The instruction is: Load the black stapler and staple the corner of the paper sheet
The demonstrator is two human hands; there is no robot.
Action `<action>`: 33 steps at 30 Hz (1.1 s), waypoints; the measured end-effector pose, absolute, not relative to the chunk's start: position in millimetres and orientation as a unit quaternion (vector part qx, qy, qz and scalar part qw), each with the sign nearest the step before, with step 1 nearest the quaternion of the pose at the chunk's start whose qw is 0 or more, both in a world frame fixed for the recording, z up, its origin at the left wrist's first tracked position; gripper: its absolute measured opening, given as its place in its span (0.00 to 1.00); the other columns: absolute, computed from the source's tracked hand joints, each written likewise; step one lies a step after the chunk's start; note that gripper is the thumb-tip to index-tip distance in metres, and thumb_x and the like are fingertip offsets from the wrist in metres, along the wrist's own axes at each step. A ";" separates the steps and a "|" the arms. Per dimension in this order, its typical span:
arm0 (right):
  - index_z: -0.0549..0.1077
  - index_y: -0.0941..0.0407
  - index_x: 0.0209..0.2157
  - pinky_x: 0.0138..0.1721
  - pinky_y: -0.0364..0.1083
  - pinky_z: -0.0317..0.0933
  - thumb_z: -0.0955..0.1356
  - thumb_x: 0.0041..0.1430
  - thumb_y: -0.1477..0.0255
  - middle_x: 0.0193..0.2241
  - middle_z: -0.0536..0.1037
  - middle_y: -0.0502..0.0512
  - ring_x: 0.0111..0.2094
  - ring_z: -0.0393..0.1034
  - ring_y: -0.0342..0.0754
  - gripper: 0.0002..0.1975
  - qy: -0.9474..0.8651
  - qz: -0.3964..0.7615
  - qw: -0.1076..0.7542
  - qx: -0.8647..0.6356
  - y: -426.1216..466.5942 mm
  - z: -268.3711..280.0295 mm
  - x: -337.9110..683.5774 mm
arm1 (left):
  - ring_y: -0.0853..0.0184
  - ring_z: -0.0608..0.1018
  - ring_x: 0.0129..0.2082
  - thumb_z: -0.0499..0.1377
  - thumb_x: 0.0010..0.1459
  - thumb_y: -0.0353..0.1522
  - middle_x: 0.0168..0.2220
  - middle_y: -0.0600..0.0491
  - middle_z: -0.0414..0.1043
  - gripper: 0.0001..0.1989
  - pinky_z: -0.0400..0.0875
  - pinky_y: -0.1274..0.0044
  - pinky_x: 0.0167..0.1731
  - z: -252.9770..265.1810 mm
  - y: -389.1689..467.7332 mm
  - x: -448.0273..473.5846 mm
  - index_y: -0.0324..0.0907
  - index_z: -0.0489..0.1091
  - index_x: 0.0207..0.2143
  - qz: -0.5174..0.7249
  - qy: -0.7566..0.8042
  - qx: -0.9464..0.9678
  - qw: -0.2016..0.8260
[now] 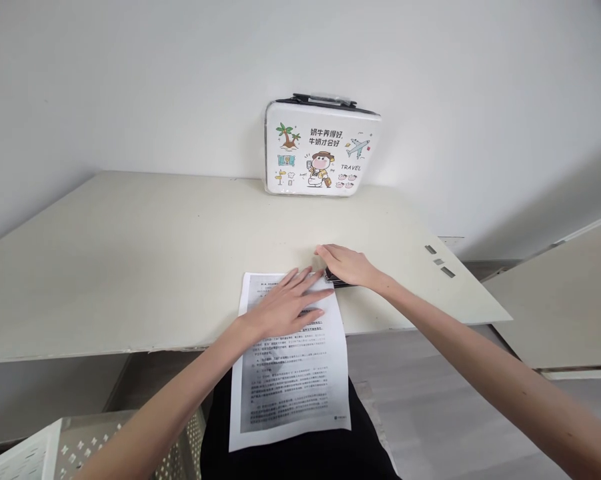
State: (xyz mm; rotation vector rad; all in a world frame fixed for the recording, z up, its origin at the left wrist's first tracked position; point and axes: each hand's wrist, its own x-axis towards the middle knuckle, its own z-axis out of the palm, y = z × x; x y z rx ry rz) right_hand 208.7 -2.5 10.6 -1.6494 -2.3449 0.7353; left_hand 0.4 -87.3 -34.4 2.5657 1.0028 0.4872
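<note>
Stapler (338, 283) — long axis sideways, nose left — at paper (295, 393) corner.

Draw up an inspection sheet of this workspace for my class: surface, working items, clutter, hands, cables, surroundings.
Surface: pale table, small grey insets near its right end.
Job's things: printed sheet, overhanging the front edge; dark object, mostly hidden, possibly a stapler, at the sheet's top right corner.
Clutter: white cartoon-print case, upright at the back.
Hands: left hand spread over the sheet; right hand over the dark object, grip unclear.
Cables: nothing seen.
Surroundings: white wall behind; perforated basket lower left; grey floor lower right.
</note>
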 end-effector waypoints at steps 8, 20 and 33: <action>0.75 0.49 0.53 0.61 0.61 0.60 0.48 0.75 0.53 0.62 0.75 0.55 0.62 0.68 0.59 0.31 -0.790 0.225 0.051 -0.567 -7.7 17.5 202.8 | 0.55 0.42 0.76 0.45 0.76 0.48 0.77 0.56 0.36 0.28 0.37 0.57 0.74 -33.9 -87.1 1.6 0.53 0.57 0.72 0.129 0.356 0.914 0.142; 0.75 0.51 0.50 0.56 0.61 0.61 0.50 0.75 0.57 0.58 0.77 0.58 0.59 0.70 0.60 0.28 -0.798 0.193 0.055 -0.567 -11.0 16.1 199.2 | 0.56 0.41 0.76 0.45 0.75 0.48 0.77 0.53 0.38 0.28 0.38 0.56 0.74 -31.2 -86.7 2.6 0.52 0.57 0.73 0.116 0.361 0.915 0.137; 0.73 0.50 0.54 0.53 0.58 0.63 0.52 0.76 0.65 0.58 0.76 0.56 0.57 0.70 0.58 0.22 -0.818 0.091 0.032 -0.567 -11.9 4.5 189.5 | 0.56 0.42 0.77 0.45 0.76 0.47 0.77 0.56 0.39 0.27 0.41 0.55 0.74 -32.9 -86.2 1.8 0.54 0.57 0.72 0.136 0.354 0.917 0.126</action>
